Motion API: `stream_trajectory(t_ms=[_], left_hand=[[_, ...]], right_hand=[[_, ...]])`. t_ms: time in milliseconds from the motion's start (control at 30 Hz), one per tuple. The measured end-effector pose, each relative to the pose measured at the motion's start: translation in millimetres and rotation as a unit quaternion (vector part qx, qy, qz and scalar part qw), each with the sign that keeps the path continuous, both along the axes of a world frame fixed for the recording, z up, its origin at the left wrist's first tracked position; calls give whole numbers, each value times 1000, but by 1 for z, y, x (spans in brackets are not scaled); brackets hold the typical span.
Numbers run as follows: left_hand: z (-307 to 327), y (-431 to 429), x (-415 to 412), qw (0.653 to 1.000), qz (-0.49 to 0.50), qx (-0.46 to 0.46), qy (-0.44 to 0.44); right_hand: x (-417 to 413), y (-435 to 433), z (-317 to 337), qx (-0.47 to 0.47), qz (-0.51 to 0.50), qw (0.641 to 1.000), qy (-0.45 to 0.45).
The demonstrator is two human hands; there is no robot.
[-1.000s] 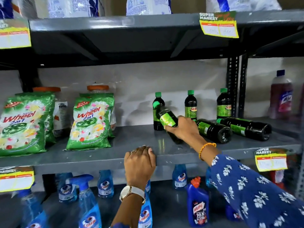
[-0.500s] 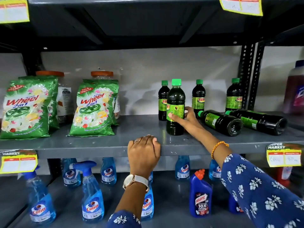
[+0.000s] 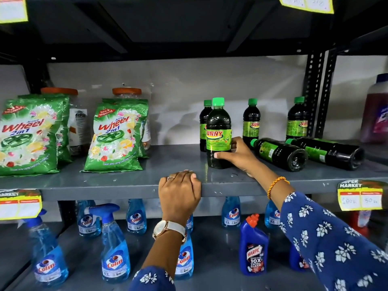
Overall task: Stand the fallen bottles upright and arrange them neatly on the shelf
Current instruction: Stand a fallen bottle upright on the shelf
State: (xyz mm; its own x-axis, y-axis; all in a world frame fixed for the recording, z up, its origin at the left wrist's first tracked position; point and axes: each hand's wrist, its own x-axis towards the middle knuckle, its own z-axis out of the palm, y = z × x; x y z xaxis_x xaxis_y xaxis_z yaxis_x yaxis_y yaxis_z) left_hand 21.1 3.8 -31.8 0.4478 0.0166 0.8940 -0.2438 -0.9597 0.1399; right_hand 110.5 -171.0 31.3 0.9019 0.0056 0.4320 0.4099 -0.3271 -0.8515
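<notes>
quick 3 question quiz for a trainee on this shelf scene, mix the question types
1. True or false: the right hand grips an upright green-capped bottle.
2. How many dark bottles lie on their sides on the middle shelf?
3. The left hand rests on: A) a detergent pack B) the shelf's front edge C) a spray bottle

Key
1. True
2. Two: the nearer fallen bottle and the farther fallen bottle
3. B
</notes>
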Motion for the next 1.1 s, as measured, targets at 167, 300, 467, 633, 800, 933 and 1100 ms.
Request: stream_trajectory(t_ms=[167, 300, 467, 633, 800, 933, 1100], left_hand=[[-2, 0, 2, 1000, 6, 2, -10], [-2, 0, 3, 1000, 6, 1, -16], [-2, 0, 3, 1000, 5, -2, -20], [-2, 0, 4, 1000, 10, -5, -10], [2, 0, -1, 1000, 15, 4, 7], [5, 1, -7, 999, 7, 8, 32], [6, 0, -13, 998, 15, 16, 54]], right_hand=[[1, -1, -1, 21, 24, 999, 11], [4, -1, -2, -7, 6, 1000, 12], [3, -1, 0, 22, 37, 999, 29], [2, 0, -2, -7, 18, 1000, 8], [-3, -1, 0, -5, 17, 1000, 8], [-16, 0, 3, -35, 0, 999, 5], [-42, -2, -3, -51, -40, 998, -19]])
